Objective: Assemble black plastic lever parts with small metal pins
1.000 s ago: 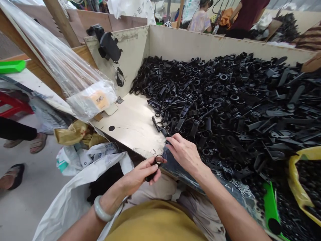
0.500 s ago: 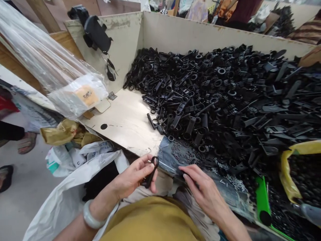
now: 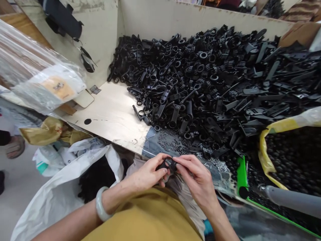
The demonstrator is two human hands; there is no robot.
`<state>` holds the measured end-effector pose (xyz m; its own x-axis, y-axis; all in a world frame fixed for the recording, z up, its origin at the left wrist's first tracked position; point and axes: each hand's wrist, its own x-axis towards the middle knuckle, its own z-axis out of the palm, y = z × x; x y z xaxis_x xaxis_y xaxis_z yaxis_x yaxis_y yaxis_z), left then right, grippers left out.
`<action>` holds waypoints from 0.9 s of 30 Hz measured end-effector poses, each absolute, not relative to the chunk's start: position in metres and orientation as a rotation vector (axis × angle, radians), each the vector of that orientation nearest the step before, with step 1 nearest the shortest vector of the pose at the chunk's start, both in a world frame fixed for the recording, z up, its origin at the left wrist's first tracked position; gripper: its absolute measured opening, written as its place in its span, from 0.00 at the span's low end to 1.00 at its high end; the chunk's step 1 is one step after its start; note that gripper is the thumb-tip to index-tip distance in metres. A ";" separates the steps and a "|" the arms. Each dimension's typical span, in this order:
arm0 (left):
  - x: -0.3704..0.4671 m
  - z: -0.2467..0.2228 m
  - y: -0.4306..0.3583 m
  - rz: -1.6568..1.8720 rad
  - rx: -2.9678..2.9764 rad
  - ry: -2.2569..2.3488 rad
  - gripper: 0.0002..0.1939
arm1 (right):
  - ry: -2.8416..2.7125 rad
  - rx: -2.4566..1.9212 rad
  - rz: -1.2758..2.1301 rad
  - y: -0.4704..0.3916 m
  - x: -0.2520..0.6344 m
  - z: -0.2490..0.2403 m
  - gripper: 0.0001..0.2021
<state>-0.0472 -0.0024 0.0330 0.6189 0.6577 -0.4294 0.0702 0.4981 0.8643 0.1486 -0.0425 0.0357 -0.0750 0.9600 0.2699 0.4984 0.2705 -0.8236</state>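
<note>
In front of my lap, a black plastic part with a ring-shaped end [image 3: 169, 162] is held between my two hands. My left hand [image 3: 153, 170] is closed around it, with thumb and fingers gripping its body. The fingertips of my right hand [image 3: 194, 172] are pinched at the ring end; whether a small piece sits between them is hidden. Just beyond, small dark pieces [image 3: 168, 140] and silvery pins [image 3: 219, 164] lie scattered on a blue-grey cloth [image 3: 148, 144].
A large heap of black plastic parts [image 3: 175, 83] fills the pale tray [image 3: 110, 110]. To the right are a green strip [image 3: 242, 177], a grey cylindrical tool [image 3: 293, 199] and a yellow-rimmed bag [image 3: 265, 150] of small black pieces. A white sack [image 3: 50, 204] stands at left; a person's foot [image 3: 15, 147] shows beyond.
My right hand has come over to the black part in my left hand, and both now meet at its ring end. The camera view has shifted down and to the right.
</note>
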 end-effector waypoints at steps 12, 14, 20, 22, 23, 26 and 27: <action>-0.044 0.035 -0.007 0.400 1.266 0.942 0.13 | -1.756 -1.309 0.533 -0.050 0.142 0.024 0.10; -0.045 0.036 -0.007 0.389 1.287 0.949 0.14 | -1.762 -1.315 0.517 -0.051 0.141 0.024 0.10; -0.047 0.035 -0.009 0.380 1.334 0.951 0.15 | -1.736 -1.365 0.499 -0.053 0.135 0.027 0.08; -0.047 0.034 -0.009 0.393 1.346 0.962 0.15 | -1.691 -1.405 0.489 -0.056 0.132 0.026 0.07; -0.047 0.034 -0.010 0.400 1.355 0.973 0.14 | -1.665 -1.424 0.478 -0.058 0.130 0.025 0.07; -0.046 0.032 -0.013 0.425 1.383 1.006 0.13 | -1.589 -1.476 0.452 -0.064 0.123 0.023 0.06; -0.045 0.032 -0.014 0.433 1.392 1.015 0.13 | -1.563 -1.488 0.450 -0.066 0.120 0.022 0.05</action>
<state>-0.0451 -0.0140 0.0319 0.5352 0.7777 -0.3298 0.3010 0.1892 0.9347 0.1205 -0.0655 0.0220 0.1332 0.9265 0.3520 0.5976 0.2082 -0.7743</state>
